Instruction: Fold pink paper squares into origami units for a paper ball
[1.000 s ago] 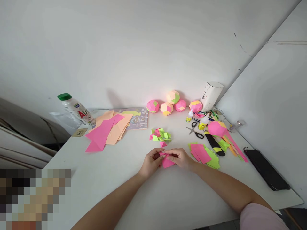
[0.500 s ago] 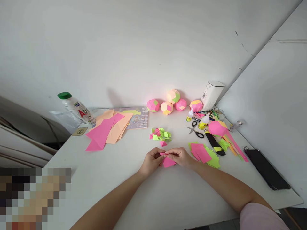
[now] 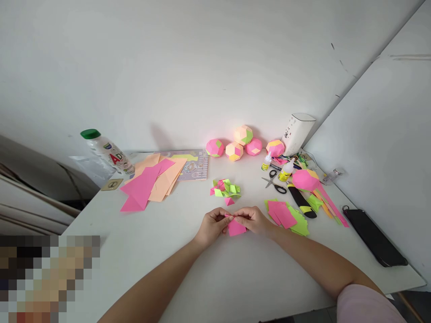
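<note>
My left hand [image 3: 212,225] and my right hand [image 3: 255,220] meet over the white table [image 3: 215,273], both pinched on a small pink paper square [image 3: 235,228] that they are folding. Just beyond it lies one small folded pink piece [image 3: 229,201], and past that a heap of several folded green and pink pieces [image 3: 226,188]. A stack of pink and green paper squares [image 3: 288,216] lies right of my right hand.
Several paper balls [image 3: 243,144] line the wall. Pink and peach sheets [image 3: 151,181] and a bottle with a green cap [image 3: 106,151] are at the left. Scissors [image 3: 276,184], glue bottles [image 3: 286,170], a white box [image 3: 298,132] and a black phone [image 3: 373,242] are at the right.
Both hands stay on the pink paper square; the fingers have shifted slightly along its top edge. Nothing else on the table has moved.
</note>
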Available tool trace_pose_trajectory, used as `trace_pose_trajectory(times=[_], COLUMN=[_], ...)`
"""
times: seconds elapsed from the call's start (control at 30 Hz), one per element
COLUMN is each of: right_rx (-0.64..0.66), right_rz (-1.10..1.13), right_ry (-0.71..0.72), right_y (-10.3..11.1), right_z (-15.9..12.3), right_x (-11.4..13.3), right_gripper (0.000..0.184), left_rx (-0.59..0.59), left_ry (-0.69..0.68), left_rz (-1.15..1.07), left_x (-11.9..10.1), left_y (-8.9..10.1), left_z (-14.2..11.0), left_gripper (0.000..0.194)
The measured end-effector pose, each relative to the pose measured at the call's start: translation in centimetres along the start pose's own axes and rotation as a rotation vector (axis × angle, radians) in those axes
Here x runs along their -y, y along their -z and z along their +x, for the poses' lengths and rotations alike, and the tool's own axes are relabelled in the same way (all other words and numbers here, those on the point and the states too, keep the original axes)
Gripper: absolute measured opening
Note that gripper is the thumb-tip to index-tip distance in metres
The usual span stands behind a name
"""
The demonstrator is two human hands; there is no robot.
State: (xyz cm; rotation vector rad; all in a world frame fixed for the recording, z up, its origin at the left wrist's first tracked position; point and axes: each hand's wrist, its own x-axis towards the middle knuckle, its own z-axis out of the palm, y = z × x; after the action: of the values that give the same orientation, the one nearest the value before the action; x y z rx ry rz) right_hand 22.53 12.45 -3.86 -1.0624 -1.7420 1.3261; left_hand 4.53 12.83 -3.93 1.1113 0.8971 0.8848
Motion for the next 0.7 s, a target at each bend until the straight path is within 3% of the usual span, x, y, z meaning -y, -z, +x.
trace_pose_trajectory(times=[0.7], right_rx=[-0.030], right_rz=[-0.005], right_ry=[-0.010], right_y=[-0.01], right_z=[-0.03], right_x=[-0.06], right_gripper=[0.026], left_rx=[0.032], left_ry=[0.003], left_rz=[0.032], left_x=[-0.32], left_y=[0.13], left_z=[-0.16], left_gripper=[0.026])
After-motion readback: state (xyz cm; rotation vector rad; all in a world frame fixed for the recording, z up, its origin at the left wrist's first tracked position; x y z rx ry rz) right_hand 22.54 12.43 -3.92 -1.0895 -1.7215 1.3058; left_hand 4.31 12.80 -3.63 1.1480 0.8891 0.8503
